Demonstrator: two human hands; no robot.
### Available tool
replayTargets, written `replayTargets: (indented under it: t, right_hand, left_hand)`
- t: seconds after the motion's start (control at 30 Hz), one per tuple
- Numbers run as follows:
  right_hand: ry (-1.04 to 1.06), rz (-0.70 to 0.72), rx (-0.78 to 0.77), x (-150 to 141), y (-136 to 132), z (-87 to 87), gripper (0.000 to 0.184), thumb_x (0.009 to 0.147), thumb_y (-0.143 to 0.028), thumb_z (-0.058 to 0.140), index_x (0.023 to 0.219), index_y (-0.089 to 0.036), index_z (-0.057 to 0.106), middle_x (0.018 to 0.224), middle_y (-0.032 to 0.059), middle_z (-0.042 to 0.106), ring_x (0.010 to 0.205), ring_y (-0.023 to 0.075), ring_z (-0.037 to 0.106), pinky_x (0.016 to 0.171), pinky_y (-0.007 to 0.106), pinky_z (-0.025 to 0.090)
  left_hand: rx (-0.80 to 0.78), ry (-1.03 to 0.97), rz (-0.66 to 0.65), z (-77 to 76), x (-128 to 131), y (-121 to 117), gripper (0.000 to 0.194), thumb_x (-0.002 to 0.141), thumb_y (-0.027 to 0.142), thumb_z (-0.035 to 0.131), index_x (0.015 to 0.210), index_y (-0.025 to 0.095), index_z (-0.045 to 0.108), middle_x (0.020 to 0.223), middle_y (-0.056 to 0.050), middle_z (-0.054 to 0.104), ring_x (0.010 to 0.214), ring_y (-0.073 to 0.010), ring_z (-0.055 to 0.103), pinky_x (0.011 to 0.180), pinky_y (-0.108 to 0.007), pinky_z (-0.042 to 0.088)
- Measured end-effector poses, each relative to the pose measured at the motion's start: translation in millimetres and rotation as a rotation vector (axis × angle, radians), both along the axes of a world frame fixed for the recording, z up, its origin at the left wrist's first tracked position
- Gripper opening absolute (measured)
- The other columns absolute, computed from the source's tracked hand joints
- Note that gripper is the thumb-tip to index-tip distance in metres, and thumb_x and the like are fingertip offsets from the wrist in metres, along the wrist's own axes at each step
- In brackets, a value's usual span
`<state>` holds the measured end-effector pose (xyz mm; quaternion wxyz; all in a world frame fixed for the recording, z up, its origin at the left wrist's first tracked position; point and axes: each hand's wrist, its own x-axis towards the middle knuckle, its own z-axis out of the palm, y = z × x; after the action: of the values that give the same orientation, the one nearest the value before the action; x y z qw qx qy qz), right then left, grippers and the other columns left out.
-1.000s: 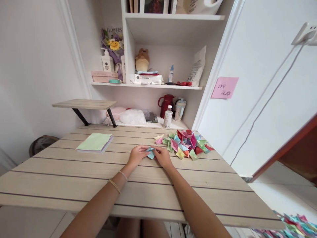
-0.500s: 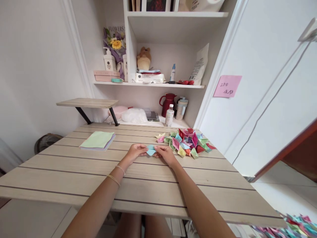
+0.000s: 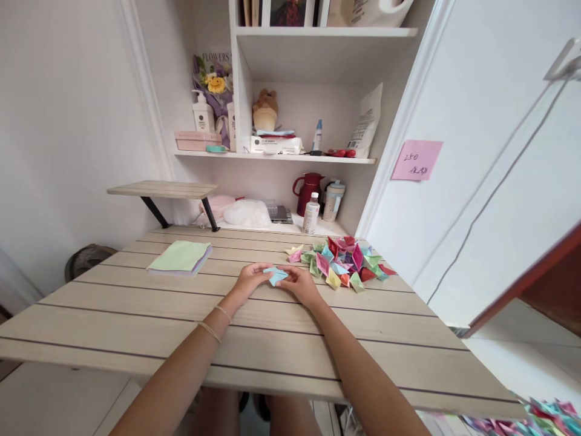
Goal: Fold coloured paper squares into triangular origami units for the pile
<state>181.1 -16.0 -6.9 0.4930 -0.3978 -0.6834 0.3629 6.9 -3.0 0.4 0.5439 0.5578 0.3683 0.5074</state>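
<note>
A small piece of light blue folded paper [image 3: 276, 276] is held between my two hands, just above the slatted wooden table [image 3: 272, 339]. My left hand [image 3: 252, 280] pinches its left side, with bands round the wrist. On the other side, the fingers of my right hand [image 3: 297, 283] grip its right edge. Just right of my right hand lies a heap of colourful folded paper boats [image 3: 347, 261]. A stack of square paper [image 3: 179, 257], light green on top, lies to the left.
A small raised wooden stand [image 3: 166, 189] is at the table's back left. Behind the table, shelves hold a clear bottle [image 3: 311, 213], a dark red jug [image 3: 309, 194] and a tumbler [image 3: 333, 201]. More folded paper pieces [image 3: 540, 418] lie low at the right.
The light blue paper has changed from a diamond-like shape to a flatter, tilted one. My right hand's fingers have shifted slightly left over it. The view has tilted a little.
</note>
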Motion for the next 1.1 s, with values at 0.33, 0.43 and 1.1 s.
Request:
replayTargets:
  t: [0.33,0.43,1.1]
  right_hand:
    - [-0.167,-0.032,0.056,-0.8,-4.4,2.7,0.03,0.073,-0.023,0.052,0.099,-0.018,0.066,0.074,0.0023,0.068,0.063,0.0147,0.059,0.06,0.025,0.047]
    - [-0.176,-0.026,0.058,-2.1,-4.6,3.2,0.027,0.077,-0.032,0.049,0.088,-0.018,0.069,0.076,0.0026,0.069,0.069,0.0157,0.06,0.064,0.026,0.046]
    - [-0.073,-0.024,0.048,-0.9,0.2,-0.1,0.028,0.073,-0.037,0.057,0.091,-0.018,0.067,0.088,0.005,0.07,0.08,0.0196,0.064,0.075,0.032,0.049]
  left_hand:
    - [0.337,0.34,0.081,2.5,-3.4,0.3,0.021,0.061,0.031,0.07,0.076,0.016,0.066,0.078,-0.005,0.065,0.075,-0.017,0.059,0.073,-0.029,0.046]
    - [0.464,0.473,0.123,10.1,-8.4,-1.2,0.015,0.062,0.032,0.069,0.067,0.018,0.067,0.071,-0.004,0.062,0.071,-0.0169,0.056,0.069,-0.028,0.045]
    - [0.088,0.206,-0.066,-3.9,2.5,-3.8,0.033,0.067,0.04,0.064,0.084,0.011,0.061,0.071,-0.007,0.066,0.069,-0.017,0.064,0.065,-0.029,0.053]
